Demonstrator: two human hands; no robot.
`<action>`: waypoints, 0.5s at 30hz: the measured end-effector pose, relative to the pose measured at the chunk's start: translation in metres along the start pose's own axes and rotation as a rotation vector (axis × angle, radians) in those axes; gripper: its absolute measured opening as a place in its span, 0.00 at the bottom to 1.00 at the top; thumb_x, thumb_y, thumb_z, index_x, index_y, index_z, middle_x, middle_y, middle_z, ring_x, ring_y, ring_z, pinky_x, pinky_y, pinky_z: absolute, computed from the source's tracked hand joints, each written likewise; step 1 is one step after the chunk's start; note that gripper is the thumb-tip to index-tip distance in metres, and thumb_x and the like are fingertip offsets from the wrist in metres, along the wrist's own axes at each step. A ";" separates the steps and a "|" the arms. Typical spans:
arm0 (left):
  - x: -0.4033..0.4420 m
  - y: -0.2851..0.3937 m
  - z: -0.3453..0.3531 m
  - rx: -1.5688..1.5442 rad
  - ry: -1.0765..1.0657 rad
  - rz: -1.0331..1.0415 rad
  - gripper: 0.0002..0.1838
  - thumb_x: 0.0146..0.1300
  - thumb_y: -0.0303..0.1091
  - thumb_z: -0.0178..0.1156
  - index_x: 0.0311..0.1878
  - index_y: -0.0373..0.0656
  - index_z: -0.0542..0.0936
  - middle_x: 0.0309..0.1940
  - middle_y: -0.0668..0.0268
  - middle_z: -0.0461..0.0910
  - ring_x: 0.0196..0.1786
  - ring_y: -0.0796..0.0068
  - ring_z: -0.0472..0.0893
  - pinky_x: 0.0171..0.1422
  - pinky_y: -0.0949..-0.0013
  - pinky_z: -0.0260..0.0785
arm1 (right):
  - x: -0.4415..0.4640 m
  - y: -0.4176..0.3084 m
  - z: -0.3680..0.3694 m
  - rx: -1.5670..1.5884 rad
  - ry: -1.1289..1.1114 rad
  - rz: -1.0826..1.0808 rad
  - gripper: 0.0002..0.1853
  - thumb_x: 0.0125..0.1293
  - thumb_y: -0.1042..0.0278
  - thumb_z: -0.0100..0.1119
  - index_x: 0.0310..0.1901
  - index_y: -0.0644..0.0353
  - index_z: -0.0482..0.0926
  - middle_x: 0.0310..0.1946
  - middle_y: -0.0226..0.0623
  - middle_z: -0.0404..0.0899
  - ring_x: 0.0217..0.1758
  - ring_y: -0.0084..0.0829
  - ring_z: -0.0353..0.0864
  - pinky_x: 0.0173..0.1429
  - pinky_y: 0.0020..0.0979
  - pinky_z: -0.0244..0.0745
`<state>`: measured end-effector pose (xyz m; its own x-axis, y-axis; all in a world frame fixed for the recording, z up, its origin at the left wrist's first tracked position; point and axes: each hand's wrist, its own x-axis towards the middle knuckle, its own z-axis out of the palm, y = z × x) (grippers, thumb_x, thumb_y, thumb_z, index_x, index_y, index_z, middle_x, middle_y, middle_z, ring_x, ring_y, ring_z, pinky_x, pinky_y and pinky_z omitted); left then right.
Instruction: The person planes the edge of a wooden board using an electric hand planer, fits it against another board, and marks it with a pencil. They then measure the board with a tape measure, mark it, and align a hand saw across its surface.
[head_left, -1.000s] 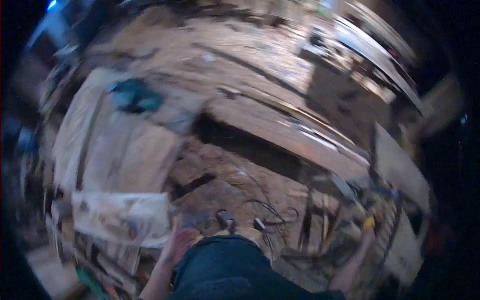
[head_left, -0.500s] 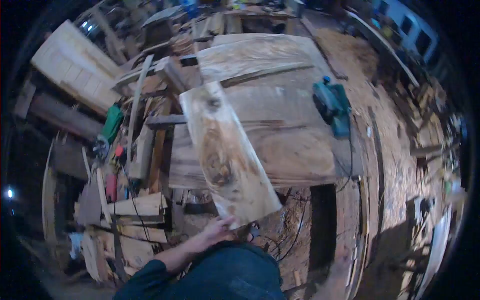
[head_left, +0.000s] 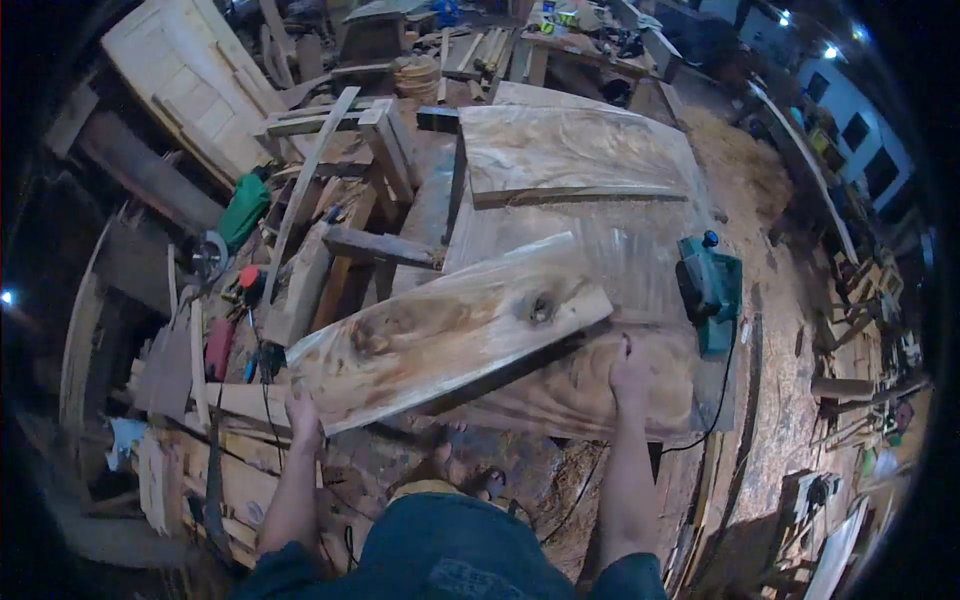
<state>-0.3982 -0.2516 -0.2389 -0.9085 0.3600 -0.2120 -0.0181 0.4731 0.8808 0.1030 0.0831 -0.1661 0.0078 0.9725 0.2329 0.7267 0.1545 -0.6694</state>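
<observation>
A pale wooden board (head_left: 450, 325) with brown grain and a dark knot near its right end lies slanted across the worktable, its left end jutting past the near edge. My left hand (head_left: 305, 418) is closed on the board's left end. My right hand (head_left: 630, 372) is just beyond the board's right corner, over another wide board (head_left: 560, 385) underneath. Its fingers are mostly hidden, so I cannot tell whether it grips anything. To the right of it, a green electric planer (head_left: 715, 290) rests on the table's right side, with its cord trailing down.
Another grained board (head_left: 570, 150) lies at the table's far side. On the left are a wooden frame (head_left: 385, 150), a green power tool (head_left: 243, 212) and stacked offcuts (head_left: 235, 480). Shavings (head_left: 770, 410) cover the floor at right. A panelled door (head_left: 195, 90) leans back left.
The board has swung from steeply upright in view to a slant across the table. My left hand moved left with its end; my right hand came up from the lower right to the table.
</observation>
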 end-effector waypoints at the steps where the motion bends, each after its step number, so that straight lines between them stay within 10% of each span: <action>1: 0.020 -0.005 0.008 0.099 0.053 0.036 0.27 0.72 0.46 0.53 0.64 0.34 0.71 0.58 0.46 0.76 0.61 0.52 0.75 0.65 0.56 0.65 | 0.019 0.030 0.029 0.021 0.130 -0.057 0.13 0.69 0.65 0.51 0.46 0.66 0.79 0.39 0.53 0.81 0.43 0.47 0.81 0.48 0.43 0.74; 7: 0.077 0.086 0.061 0.610 0.106 0.201 0.25 0.72 0.48 0.51 0.61 0.38 0.74 0.48 0.43 0.80 0.54 0.42 0.78 0.59 0.53 0.68 | 0.015 0.023 0.038 -0.194 -0.002 0.168 0.13 0.63 0.68 0.53 0.45 0.69 0.77 0.40 0.57 0.77 0.46 0.56 0.76 0.53 0.47 0.71; 9: 0.118 0.092 0.069 0.537 -0.081 0.475 0.26 0.71 0.48 0.52 0.61 0.35 0.74 0.51 0.43 0.79 0.56 0.44 0.77 0.61 0.56 0.67 | -0.024 0.027 0.032 -0.259 0.101 0.147 0.11 0.61 0.73 0.53 0.43 0.68 0.78 0.39 0.56 0.77 0.46 0.56 0.76 0.53 0.48 0.71; 15: 0.143 0.083 0.135 0.413 -0.327 0.435 0.32 0.71 0.48 0.54 0.66 0.30 0.67 0.64 0.43 0.70 0.66 0.46 0.69 0.71 0.58 0.60 | -0.135 0.028 -0.057 -0.349 0.103 0.444 0.15 0.61 0.78 0.51 0.48 0.67 0.80 0.41 0.53 0.82 0.48 0.52 0.81 0.55 0.45 0.75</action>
<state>-0.4734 -0.0528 -0.2533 -0.6227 0.7809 -0.0496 0.5401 0.4748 0.6949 0.1619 -0.0537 -0.1763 0.4184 0.9062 0.0619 0.8221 -0.3489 -0.4499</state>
